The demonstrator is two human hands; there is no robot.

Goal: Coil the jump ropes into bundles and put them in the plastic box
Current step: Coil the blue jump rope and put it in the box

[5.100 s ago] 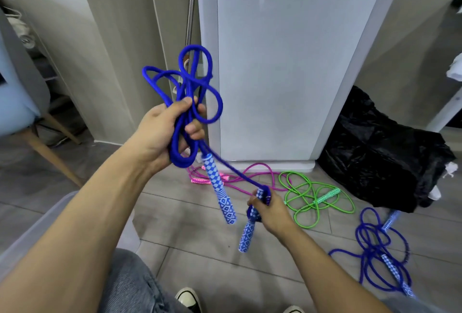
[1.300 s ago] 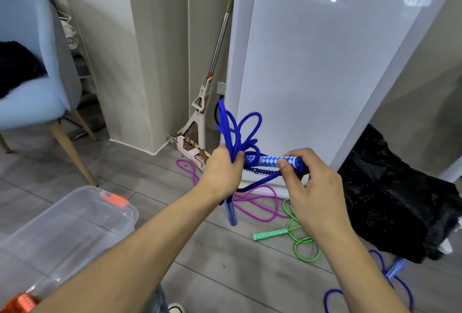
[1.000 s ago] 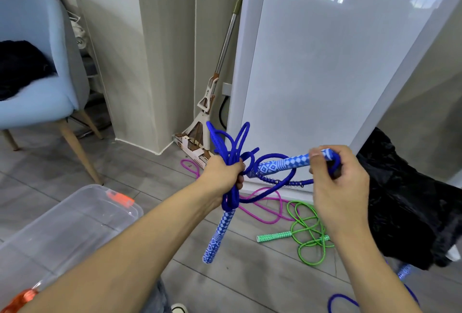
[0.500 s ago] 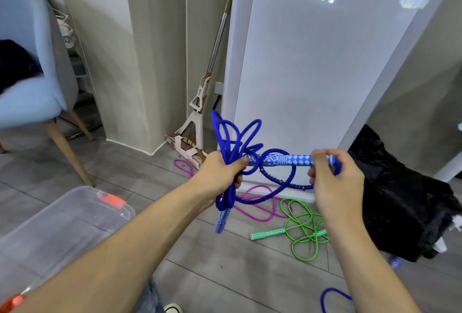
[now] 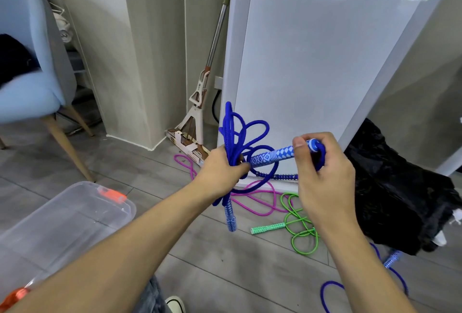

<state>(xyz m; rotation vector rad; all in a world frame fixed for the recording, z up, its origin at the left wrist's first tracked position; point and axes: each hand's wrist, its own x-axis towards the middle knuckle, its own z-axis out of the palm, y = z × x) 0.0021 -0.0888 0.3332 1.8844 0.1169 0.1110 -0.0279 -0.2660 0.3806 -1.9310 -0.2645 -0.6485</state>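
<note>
Since half a second ago, my view shows the patterned handle [image 5: 272, 156] tilted up at its right end, where it had lain level between the hands, and the second handle [image 5: 230, 217] hanging lower beneath the left fist. Left hand [image 5: 221, 170] is clenched around the gathered loops of the blue jump rope [image 5: 241, 135], which fan upward above the knuckles in several loops. Right hand [image 5: 322, 172] pinches the far end of the raised handle between thumb and curled fingers, with a turn of blue cord looped at that end. Two handles of this rope are in sight, one held across, one dangling. Three more ropes lie on the grey floor: one pink rope [image 5: 252, 200] just in front of the white cabinet [image 5: 325, 62], one green rope [image 5: 298, 227] to its right with a single green handle showing, and a second blue rope [image 5: 390, 266] near the right edge, only partly in frame. One clear plastic box [image 5: 62, 225] with orange latches sits at near left, well apart from the hands. One mop [image 5: 197, 112] leans in the corner beyond. One light blue chair [image 5: 27, 67] stands at far left, and one black bag [image 5: 400, 187] slumps at right beside the cabinet.
</note>
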